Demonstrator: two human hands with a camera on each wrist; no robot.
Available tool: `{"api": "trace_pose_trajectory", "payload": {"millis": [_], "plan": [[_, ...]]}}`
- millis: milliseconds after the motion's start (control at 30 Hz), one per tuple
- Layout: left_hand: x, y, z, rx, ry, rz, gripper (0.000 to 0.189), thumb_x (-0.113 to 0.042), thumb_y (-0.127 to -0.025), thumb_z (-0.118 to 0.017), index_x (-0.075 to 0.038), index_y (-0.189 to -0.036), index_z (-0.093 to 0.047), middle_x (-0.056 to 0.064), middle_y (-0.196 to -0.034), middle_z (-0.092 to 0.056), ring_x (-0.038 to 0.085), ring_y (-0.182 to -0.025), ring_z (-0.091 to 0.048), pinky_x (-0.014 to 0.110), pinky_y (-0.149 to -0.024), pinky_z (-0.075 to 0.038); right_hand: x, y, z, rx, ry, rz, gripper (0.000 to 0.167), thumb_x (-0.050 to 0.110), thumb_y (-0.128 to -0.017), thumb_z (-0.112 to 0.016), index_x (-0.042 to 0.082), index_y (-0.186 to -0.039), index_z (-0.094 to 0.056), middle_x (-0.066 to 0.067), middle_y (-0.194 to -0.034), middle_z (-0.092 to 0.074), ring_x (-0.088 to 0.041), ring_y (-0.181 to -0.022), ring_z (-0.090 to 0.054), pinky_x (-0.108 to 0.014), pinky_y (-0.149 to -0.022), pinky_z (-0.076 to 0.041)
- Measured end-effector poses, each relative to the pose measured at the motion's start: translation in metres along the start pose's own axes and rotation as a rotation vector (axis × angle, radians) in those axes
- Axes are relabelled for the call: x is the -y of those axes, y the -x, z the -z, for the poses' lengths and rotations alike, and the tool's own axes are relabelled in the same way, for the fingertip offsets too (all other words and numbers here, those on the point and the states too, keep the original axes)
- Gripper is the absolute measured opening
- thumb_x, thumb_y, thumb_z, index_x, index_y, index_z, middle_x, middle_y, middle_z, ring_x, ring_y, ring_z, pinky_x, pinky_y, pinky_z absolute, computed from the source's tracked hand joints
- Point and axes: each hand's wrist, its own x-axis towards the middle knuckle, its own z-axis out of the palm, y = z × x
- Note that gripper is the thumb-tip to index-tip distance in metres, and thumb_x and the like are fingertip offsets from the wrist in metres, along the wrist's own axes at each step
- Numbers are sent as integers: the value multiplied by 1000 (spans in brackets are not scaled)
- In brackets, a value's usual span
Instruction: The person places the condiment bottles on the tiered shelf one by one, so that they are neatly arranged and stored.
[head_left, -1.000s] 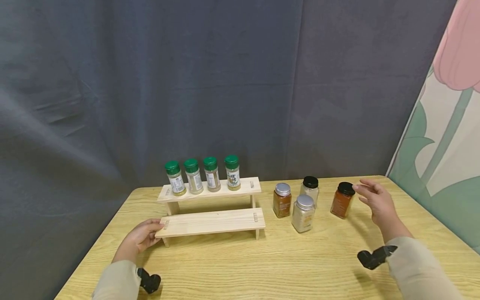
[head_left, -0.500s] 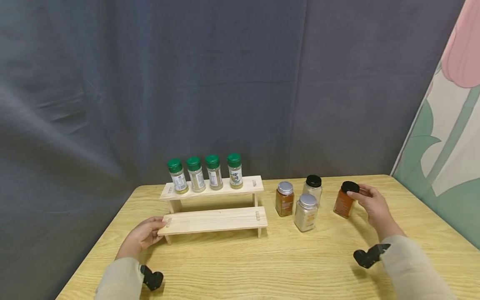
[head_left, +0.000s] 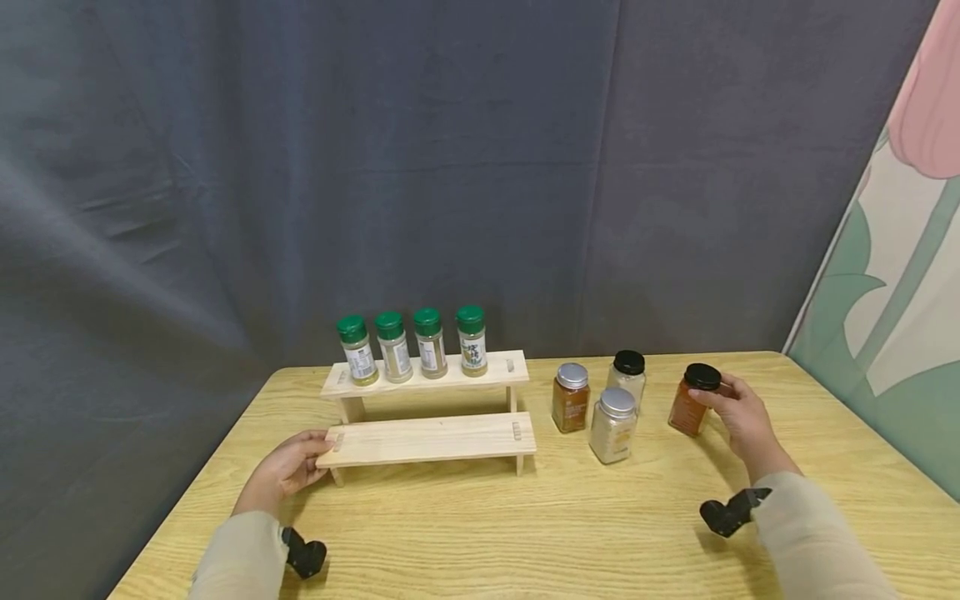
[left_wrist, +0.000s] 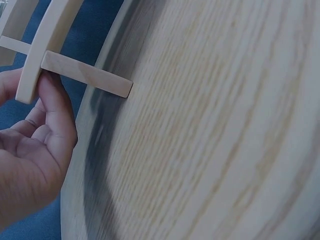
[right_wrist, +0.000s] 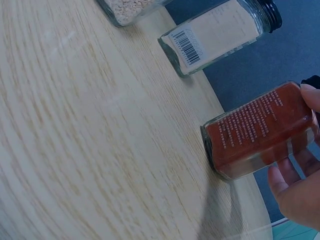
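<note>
My right hand (head_left: 742, 417) holds a square glass jar of red spice (head_left: 686, 410) by its upper part, just under the black lid, thumb on one side and fingers on the other. In the right wrist view this red jar (right_wrist: 257, 132) shows white printed text, and its base appears to rest on the table. At the left, my left hand (head_left: 288, 468) grips the end of the lower board of a two-tier wooden rack (head_left: 427, 440). The left wrist view shows its fingers beneath the board (left_wrist: 42, 47), beside a short leg (left_wrist: 87, 75).
Several green-capped spice bottles (head_left: 432, 354) stand on the rack's upper tier. Between rack and red jar are a silver-lidded orange-brown jar (head_left: 571, 404), a silver-lidded pale jar (head_left: 612, 433) and a black-lidded pale jar (head_left: 628, 383). A dark curtain (head_left: 450, 167) hangs behind the table (head_left: 465, 533).
My right hand has moved in from the right of the red jar and taken hold of it. The left hand keeps its grip on the rack. The head view has shifted slightly.
</note>
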Motion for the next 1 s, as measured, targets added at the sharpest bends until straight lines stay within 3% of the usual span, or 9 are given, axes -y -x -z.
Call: {"api": "trace_pose_trajectory", "payload": {"millis": [133,200,267,400,600,733,833,1000], "plan": [[-1,0,0,4,3,2,31,-2,-84,-47,6,-110,-34,2,-77,-57,9,-67,-58,21,-56,-44,-13,-12,6,2,-6,-13,57,27,-75,-67,22,-124,-39,16,-94,-44,-18,-103,-38,-36,-94,-24],[-1,1,0,-2,12,4,29,-2,-84,-48,5,-109,-35,2,-76,-57,9,-67,-58,21,-56,-44,-21,-18,8,-14,-4,-32,53,30,-73,-69,28,-118,-41,18,-93,-45,-8,-97,-42,-25,-88,-30],[-2,1,-1,-1,14,5,28,-1,-84,-47,4,-108,-35,2,-76,-57,9,-66,-58,21,-56,-44,-24,-22,9,-34,-4,-40,52,30,-72,-69,29,-117,-43,19,-92,-46,-3,-91,-43,-22,-83,-33],[-2,1,0,4,4,5,28,-2,-84,-48,5,-108,-35,2,-76,-57,9,-66,-57,20,-55,-44,-19,-18,5,-42,20,-25,67,29,-75,-66,12,-131,-33,7,-101,-45,-21,-104,-40,-36,-92,-29],[-1,-1,3,7,-3,2,27,-3,-84,-48,4,-108,-36,2,-77,-57,9,-66,-58,21,-55,-43,-12,-9,0,-83,113,-7,60,35,-75,-65,14,-126,-40,10,-100,-47,-18,-101,-41,-37,-87,-32],[0,-2,5,12,-14,2,25,-3,-86,-45,3,-107,-35,1,-76,-57,8,-66,-57,20,-55,-43,-7,-3,-5,-106,129,-4,73,38,-75,-63,4,-131,-31,-11,-119,-41,-32,-112,-32,-47,-92,-26],[1,-2,5,12,-20,6,27,-3,-86,-46,4,-109,-33,1,-76,-57,8,-66,-57,20,-55,-43,-1,2,-6,-103,130,-2,74,37,-78,-61,0,-133,-28,-17,-125,-34,-35,-115,-28,-48,-92,-24],[1,-3,3,22,-7,5,31,-2,-85,-46,7,-111,-31,2,-76,-56,8,-65,-57,20,-55,-43,12,7,-6,-108,99,13,70,35,-77,-62,2,-130,-33,0,-108,-45,-20,-101,-40,-40,-89,-31]]}}
